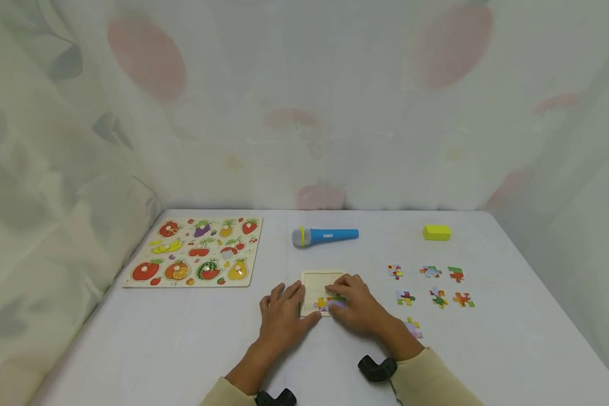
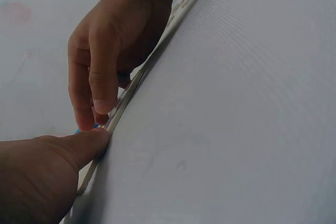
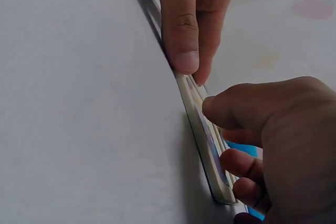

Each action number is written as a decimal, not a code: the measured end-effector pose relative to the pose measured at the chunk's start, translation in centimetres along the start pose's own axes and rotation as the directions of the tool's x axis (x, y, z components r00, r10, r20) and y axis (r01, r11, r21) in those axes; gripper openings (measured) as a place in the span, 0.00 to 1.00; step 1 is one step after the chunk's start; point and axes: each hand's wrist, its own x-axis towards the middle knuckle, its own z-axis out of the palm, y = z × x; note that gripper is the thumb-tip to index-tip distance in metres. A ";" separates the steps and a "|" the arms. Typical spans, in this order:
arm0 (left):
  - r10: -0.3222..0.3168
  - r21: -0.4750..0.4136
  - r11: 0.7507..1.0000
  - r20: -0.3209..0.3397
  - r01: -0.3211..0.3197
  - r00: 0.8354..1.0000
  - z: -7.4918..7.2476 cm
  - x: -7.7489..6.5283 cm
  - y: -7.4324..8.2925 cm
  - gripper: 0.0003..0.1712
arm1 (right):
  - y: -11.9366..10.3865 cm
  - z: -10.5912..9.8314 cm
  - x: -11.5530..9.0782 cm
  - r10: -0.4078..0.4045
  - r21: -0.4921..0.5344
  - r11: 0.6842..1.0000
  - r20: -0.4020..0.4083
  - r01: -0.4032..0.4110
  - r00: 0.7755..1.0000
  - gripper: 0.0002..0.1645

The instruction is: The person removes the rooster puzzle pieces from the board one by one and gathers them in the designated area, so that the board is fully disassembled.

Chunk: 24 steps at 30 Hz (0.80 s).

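Observation:
A small square wooden puzzle tray [image 1: 316, 280] lies on the table between both hands. Joined jigsaw pieces [image 1: 322, 304], yellow and purple, fill part of its near edge. My left hand [image 1: 284, 318] rests at the tray's left side, fingers fairly straight, its thumb [image 2: 94, 142] on the near rim. Over the tray's right part is my right hand [image 1: 360, 307], fingers bent and spread. Its thumb [image 3: 220, 109] touches down by the pieces inside the near rim in the right wrist view, with the other fingertips low over the tray. Part of the pieces is hidden beneath this hand.
Several loose jigsaw pieces [image 1: 438, 297] lie to the right, one [image 1: 413, 327] partly behind my right forearm. A blue toy microphone [image 1: 332, 235] lies behind the tray. A fruit puzzle board [image 1: 188, 264] is at the left, a yellow block [image 1: 437, 232] at the back right.

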 end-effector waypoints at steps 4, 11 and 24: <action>0.005 0.007 1.000 -0.004 -0.005 1.000 0.0 0.1 0.0 0.42 | 0.1 0.1 0.1 -0.033 -0.045 0.998 0.002 0.033 0.999 0.15; -0.004 0.003 1.000 0.001 0.004 1.000 0.1 0.1 -0.1 0.42 | -0.1 0.2 0.2 -0.012 -0.036 0.999 0.024 0.013 1.000 0.10; -0.002 0.005 1.000 -0.007 0.002 1.000 0.2 0.0 0.0 0.43 | -0.3 0.1 0.1 -0.008 -0.008 1.000 -0.013 0.008 1.000 0.16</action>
